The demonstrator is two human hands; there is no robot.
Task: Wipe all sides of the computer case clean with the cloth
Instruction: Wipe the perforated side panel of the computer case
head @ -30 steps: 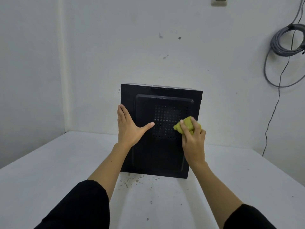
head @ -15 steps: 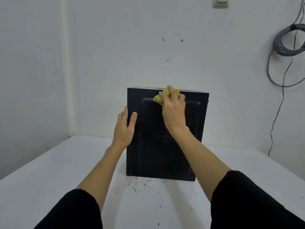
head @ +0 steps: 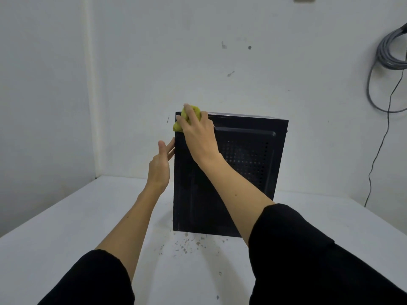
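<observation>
Upright computer case (head: pixel 229 172) on the table (head: pixel 66 227), long axis vertical, vented panel facing you: your right hand (head: pixel 198 135) bunches the cloth (head: pixel 193 113) at its top left corner, your left hand (head: pixel 161 164) apparently bracing the left edge open-fingered; next, wipe the left side.
</observation>
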